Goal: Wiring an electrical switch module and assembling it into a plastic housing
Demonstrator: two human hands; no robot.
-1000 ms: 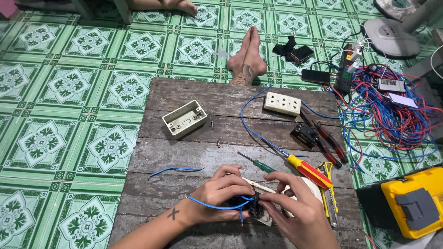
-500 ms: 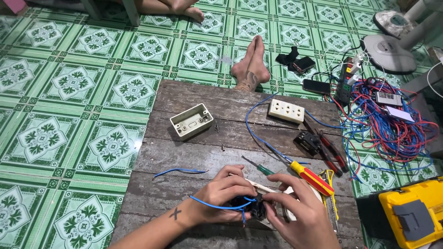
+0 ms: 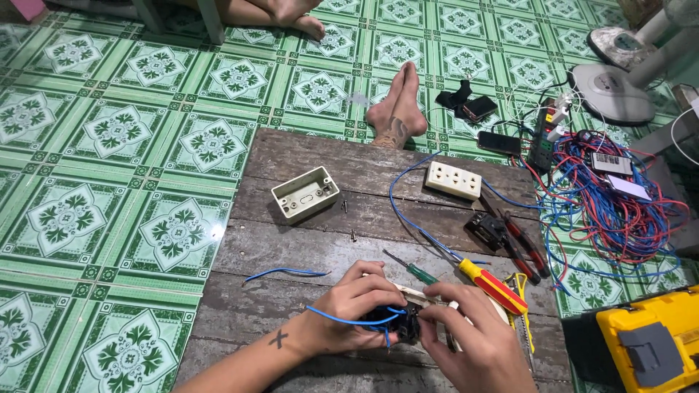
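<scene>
Head view: both hands pinching black socket

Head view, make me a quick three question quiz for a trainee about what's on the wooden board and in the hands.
1. True or false: the open box lies left of the white socket plate.
2. What colour is the wire at the left hand?
3. Which lies nearer the right hand: A, the red and yellow screwdriver, or B, the pliers?

Key: 1 true; 2 blue; 3 A.
</scene>
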